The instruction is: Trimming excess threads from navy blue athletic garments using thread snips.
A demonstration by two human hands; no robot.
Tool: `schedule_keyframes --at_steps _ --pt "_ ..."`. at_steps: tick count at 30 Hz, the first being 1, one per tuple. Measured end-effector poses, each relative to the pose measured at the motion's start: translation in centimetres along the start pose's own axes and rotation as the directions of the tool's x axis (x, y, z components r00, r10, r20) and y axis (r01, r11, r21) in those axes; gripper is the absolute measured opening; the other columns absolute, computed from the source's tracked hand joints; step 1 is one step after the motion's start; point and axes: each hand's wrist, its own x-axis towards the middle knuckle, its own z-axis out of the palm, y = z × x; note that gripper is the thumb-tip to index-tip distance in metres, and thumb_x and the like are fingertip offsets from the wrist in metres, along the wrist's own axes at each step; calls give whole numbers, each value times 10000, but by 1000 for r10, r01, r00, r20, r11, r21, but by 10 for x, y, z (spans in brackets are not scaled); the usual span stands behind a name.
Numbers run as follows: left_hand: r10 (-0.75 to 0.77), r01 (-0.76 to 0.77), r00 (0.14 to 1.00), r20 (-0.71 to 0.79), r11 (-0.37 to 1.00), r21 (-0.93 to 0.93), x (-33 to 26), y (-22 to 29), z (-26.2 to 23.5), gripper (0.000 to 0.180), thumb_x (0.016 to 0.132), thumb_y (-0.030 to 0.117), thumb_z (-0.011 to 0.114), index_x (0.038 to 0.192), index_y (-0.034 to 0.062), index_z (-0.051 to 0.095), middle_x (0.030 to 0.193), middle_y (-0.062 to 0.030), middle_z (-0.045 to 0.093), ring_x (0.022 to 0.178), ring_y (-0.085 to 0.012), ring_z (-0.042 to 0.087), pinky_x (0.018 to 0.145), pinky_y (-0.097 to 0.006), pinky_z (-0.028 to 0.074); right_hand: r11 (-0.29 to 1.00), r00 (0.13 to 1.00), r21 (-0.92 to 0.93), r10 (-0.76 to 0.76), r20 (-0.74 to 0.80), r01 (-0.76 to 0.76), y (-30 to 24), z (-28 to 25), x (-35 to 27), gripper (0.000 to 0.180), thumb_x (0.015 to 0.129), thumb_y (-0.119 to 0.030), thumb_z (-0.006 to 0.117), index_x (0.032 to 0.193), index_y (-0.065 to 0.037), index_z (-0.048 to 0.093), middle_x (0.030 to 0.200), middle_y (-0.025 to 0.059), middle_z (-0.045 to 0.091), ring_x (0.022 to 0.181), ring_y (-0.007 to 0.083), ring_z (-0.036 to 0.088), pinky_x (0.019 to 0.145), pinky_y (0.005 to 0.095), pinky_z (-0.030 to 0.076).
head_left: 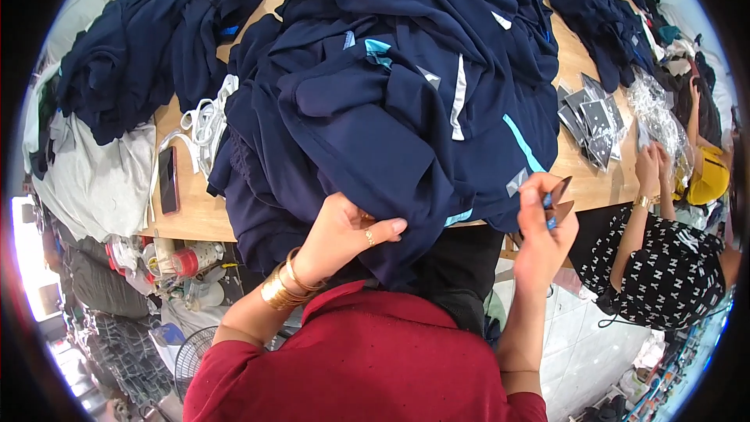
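1. The left hand (344,234) lies on the near edge of a big heap of dark navy cloth garments (391,101) with light blue and white trim. Its fingers curl loosely over a fold, and its thumb stretches flat across the cloth. The hand is part closed on that fold and wears a ring, with gold bangles at the wrist.
2. The right hand (543,227) is raised just beside the heap's right edge. Its fingers are pinched shut on a small brown-handled cutting tool (558,199), its tip pointing up and away from the cloth.
3. The heap sits on a pale wooden table (590,180) and hangs over the near edge.
4. A dark phone (168,180) lies flat on the table to the left, next to white straps.
5. To the right, clear plastic packets (594,121) lie on the table, and another person's hand (648,160) rests near them.
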Motion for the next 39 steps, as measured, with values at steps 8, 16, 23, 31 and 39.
schedule_keyframes --at_steps 8,16,23,31,39 --pt "-15 -168 942 337 845 507 -7 83 -52 212 865 203 605 931 4 638 803 -62 671 704 -129 653 619 -225 506 955 998 -295 39 39 -26 45 0 31 224 816 -28 602 1039 -15 628 846 31 635 776 96 552 779 227 423" --pt "560 -298 818 131 219 929 129 82 -98 271 843 217 617 1023 16 600 914 -69 593 825 -149 571 756 -259 451 985 966 -110 155 208 -134 44 81 85 293 806 -205 652 959 43 632 782 43 619 737 98 556 712 211 413" --pt "329 -331 944 37 935 127 70 101 -55 107 878 132 583 861 27 565 766 48 544 730 -6 479 684 -159 397 954 940 99 255 225 -283 23 42 77 111 774 -97 672 855 -28 641 631 -47 499 522 22 434 434 187 271" --pt "182 -204 976 120 957 208 33 93 -42 115 880 133 596 837 32 561 697 102 475 639 45 385 571 -121 315 803 946 501 288 149 -323 -2 0 53 49 795 -43 617 837 -41 592 687 -38 516 599 36 481 533 181 380" --pt "153 -178 980 124 958 226 32 91 -37 118 873 133 607 832 32 561 634 119 449 579 54 342 511 -124 257 823 962 498 250 113 -273 -3 -6 41 46 800 -36 610 840 -22 591 694 -35 507 614 35 465 549 183 370"
